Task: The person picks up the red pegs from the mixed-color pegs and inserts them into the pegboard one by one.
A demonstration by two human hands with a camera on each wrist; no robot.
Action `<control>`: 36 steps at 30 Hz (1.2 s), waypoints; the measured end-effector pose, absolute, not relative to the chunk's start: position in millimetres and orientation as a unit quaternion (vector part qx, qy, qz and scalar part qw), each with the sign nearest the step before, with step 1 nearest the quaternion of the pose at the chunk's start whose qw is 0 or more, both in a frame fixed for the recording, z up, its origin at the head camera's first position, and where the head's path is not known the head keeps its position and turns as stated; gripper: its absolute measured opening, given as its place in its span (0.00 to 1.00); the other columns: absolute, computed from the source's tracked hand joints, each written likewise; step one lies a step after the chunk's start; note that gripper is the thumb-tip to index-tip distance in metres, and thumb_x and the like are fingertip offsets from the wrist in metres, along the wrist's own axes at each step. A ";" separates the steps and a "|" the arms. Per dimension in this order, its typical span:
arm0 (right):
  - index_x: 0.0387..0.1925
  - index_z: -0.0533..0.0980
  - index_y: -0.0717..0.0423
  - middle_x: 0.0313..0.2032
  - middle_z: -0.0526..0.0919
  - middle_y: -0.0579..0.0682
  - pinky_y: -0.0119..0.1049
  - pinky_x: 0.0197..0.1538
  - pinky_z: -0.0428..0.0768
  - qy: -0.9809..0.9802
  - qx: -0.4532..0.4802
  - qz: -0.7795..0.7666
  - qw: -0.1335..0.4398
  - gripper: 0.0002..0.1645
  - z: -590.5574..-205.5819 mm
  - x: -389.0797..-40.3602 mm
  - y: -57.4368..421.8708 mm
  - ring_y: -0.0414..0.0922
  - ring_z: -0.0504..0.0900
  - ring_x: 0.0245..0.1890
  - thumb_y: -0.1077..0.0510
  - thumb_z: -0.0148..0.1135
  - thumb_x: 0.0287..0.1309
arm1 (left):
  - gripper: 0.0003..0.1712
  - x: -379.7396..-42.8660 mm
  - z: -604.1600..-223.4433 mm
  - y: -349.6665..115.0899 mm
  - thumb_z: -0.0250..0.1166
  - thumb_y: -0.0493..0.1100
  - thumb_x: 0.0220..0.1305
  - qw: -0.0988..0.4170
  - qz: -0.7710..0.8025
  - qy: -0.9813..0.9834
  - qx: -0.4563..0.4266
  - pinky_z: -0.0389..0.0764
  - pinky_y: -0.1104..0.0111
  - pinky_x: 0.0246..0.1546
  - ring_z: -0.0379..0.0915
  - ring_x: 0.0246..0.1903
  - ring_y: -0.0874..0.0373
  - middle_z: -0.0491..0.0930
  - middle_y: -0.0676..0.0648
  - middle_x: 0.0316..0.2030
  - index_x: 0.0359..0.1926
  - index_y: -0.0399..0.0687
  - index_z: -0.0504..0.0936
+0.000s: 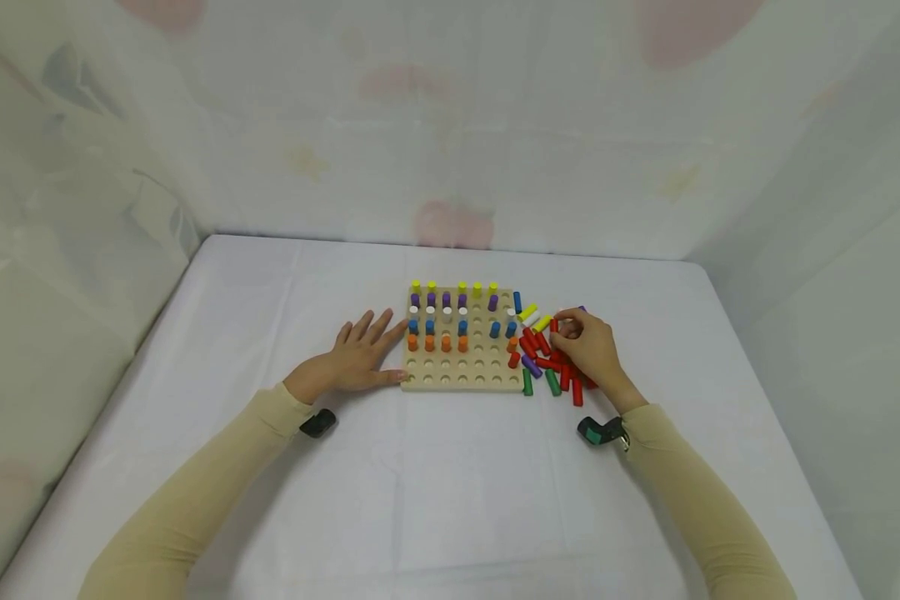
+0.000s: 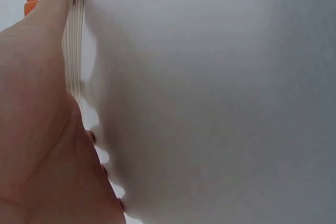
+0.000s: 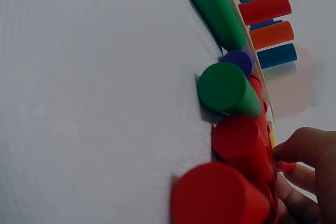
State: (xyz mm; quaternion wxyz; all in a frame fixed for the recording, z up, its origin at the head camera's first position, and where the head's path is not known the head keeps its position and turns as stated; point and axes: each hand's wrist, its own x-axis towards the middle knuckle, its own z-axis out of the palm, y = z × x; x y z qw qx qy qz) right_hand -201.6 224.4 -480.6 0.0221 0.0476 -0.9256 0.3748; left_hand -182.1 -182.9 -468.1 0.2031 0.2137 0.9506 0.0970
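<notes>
A wooden pegboard (image 1: 461, 385) lies mid-table, with rows of yellow, purple, white, blue and orange pegs standing in it. One red peg (image 1: 513, 360) stands near its right edge. My left hand (image 1: 356, 354) rests with spread fingers at the board's left side, its thumb touching the edge; in the left wrist view the thumb (image 2: 47, 19) lies against the layered wood. To the right, my right hand (image 1: 591, 346) pinches a red peg (image 1: 554, 326) between thumb and finger, over a pile of loose pegs. The curled fingers partly hide that pile.
Loose red pegs (image 1: 576, 392) crowd the board's right side, mixed with green pegs (image 1: 552, 382), a purple peg (image 1: 531, 366), yellow pegs (image 1: 527, 312) and a white one. A blue peg (image 1: 517, 302) lies by the back right corner. White cloth covers the table (image 1: 450, 500); curtains hang around it.
</notes>
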 end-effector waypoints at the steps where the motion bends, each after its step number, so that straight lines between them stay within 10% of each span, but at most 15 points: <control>1: 0.53 0.79 0.57 0.34 0.84 0.55 0.28 0.37 0.77 -0.925 0.047 0.375 0.023 0.20 -480.6 -201.6 224.4 0.47 0.79 0.34 0.57 0.67 0.59 | 0.55 -181.7 -467.7 -182.9 0.53 0.72 0.66 0.202 0.099 0.951 0.214 0.32 0.33 0.72 0.21 0.77 0.32 0.28 0.38 0.79 0.80 0.58 0.35; 36: 0.53 0.78 0.54 0.35 0.83 0.54 0.24 0.36 0.77 -0.914 0.054 0.398 0.048 0.20 -473.5 -192.8 215.4 0.47 0.77 0.35 0.54 0.67 0.60 | 0.55 -180.7 -467.2 -182.4 0.52 0.72 0.66 0.204 0.101 0.950 0.212 0.32 0.33 0.72 0.20 0.77 0.32 0.28 0.39 0.79 0.80 0.59 0.35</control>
